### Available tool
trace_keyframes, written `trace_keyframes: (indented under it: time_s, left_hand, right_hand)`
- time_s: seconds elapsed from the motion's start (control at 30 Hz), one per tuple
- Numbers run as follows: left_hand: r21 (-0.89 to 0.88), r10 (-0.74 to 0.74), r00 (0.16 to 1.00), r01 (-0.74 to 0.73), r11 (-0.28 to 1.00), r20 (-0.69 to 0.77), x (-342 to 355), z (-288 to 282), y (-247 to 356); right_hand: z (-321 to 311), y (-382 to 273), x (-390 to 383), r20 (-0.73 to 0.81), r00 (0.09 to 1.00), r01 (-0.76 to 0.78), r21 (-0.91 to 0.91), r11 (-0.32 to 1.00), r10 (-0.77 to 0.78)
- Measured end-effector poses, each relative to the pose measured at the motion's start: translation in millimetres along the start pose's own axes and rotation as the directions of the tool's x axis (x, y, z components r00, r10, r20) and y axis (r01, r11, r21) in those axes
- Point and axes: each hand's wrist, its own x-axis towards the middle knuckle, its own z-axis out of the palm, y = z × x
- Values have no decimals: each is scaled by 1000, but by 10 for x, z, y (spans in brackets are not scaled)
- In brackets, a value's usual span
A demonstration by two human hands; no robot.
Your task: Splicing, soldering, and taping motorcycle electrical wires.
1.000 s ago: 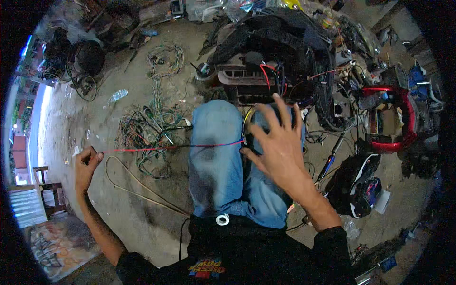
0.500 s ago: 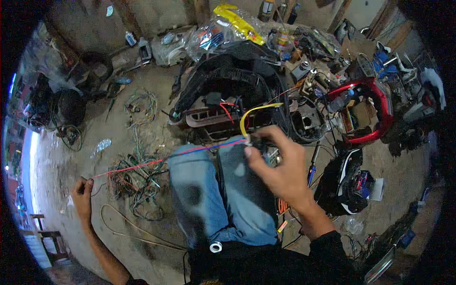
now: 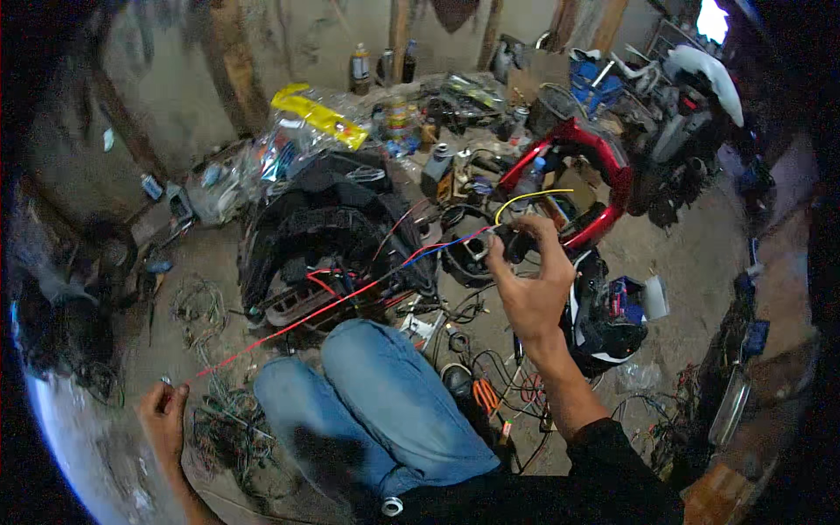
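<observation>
A red wire (image 3: 289, 328) runs taut, slanting across in front of me above my knees. At its lower left end my left hand (image 3: 166, 420) is closed in a pinch on it. My right hand (image 3: 535, 293), farther away and to the right, pinches the other end between thumb and fingers. A blue wire (image 3: 430, 251) lies along the red one near that hand. From the same pinch a short yellow wire (image 3: 512, 208) curls up and to the right. Whether a connector joins the wires is hidden by my fingers.
A black plastic vehicle shell (image 3: 262, 227) lies beyond my knees. Right of it are a red fairing (image 3: 612, 184), bottles and boxes. Tangled wires (image 3: 232, 429) lie on the floor by my left knee. Orange cable (image 3: 486, 398) and a black-and-white part (image 3: 604, 328) lie right.
My view has swung right, so the surroundings have shifted left. My right hand has moved away from above my knees to beyond them, still holding the wires. Both hands keep the red wire stretched.
</observation>
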Motion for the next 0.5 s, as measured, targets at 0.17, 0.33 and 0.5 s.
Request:
trace_keyframes:
  time_s: [0.17, 0.33, 0.5]
  left_hand:
    - [70, 254, 961, -247, 966, -111, 44, 80, -62]
    - [47, 270, 950, -266, 963, -154, -50, 89, -147]
    - [114, 262, 957, -248, 962, -127, -164, -39, -134]
  right_hand:
    - [-43, 51, -40, -8, 1000, -18, 15, 1000, 18]
    - [25, 46, -100, 32, 999, -36, 51, 998, 34]
    - [117, 61, -146, 3, 1000, 5, 71, 997, -5]
